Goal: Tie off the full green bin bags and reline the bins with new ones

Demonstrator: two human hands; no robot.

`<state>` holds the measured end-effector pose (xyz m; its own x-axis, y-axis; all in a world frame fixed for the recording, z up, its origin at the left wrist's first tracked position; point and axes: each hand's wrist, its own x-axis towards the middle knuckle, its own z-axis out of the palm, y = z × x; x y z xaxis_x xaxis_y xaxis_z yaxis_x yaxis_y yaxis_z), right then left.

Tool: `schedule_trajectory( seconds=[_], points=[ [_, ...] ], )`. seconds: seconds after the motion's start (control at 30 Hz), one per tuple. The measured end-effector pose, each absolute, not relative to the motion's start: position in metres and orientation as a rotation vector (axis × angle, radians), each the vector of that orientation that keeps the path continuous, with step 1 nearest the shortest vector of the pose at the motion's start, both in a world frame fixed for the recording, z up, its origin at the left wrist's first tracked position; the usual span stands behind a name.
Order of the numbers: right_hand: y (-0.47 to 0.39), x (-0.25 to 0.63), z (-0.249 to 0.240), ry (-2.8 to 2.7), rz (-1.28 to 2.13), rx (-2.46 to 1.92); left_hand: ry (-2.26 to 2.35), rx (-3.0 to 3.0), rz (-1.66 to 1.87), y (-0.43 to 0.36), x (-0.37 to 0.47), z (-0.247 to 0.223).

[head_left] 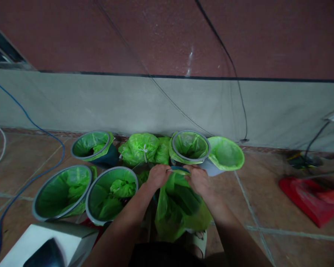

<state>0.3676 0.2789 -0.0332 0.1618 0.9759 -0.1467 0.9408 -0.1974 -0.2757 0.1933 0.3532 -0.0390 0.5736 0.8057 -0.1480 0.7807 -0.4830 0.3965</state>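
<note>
A green bag (180, 207) hangs over a bin in front of me, its top edge folded over the bin's dark rim. My left hand (158, 175) is closed on the left part of that rim. On the right part, my right hand (197, 179) grips the bag and rim. Just beyond my hands stand a grey-rimmed bin (190, 145) and a paler bin (226, 153), both lined with green bags. Tied green bags (143, 147) rest by the wall. My fingertips are partly hidden behind the rim.
At the left are several lined bins (62, 193) and a white box (48, 237) with a dark object on it. A blue cable (25, 111) crosses the floor. A red dustpan (306, 198) lies at the right. The wall (128, 100) runs behind.
</note>
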Motion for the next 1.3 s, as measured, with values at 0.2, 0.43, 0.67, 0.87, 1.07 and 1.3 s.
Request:
schedule_trajectory(
  seconds=[0.2, 0.43, 0.67, 0.87, 1.07, 1.3],
  points=[
    [0.283, 0.367, -0.032, -1.967, 0.521, -2.317, 1.227, 2.400, -0.028, 0.355, 0.195, -0.038],
    [0.284, 0.370, -0.032, -1.847, 0.640, -2.417, 1.185, 2.401, -0.141, 0.360, 0.188, -0.042],
    [0.282, 0.364, -0.037, -1.939, 0.657, -2.209, 1.143, 2.324, -0.152, 0.359, 0.194, -0.036],
    [0.285, 0.369, -0.034, -1.896, 0.658, -2.222, 1.114, 2.253, -0.079, 0.362, 0.189, -0.034],
    [0.286, 0.374, -0.040, -1.781, 0.797, -2.115, 0.955, 2.039, 0.184, 0.365, 0.188, -0.038],
    [0.287, 0.368, -0.043, -1.744, 0.930, -1.957, 0.933, 1.914, 0.347, 0.360, 0.200, -0.041]
  ],
)
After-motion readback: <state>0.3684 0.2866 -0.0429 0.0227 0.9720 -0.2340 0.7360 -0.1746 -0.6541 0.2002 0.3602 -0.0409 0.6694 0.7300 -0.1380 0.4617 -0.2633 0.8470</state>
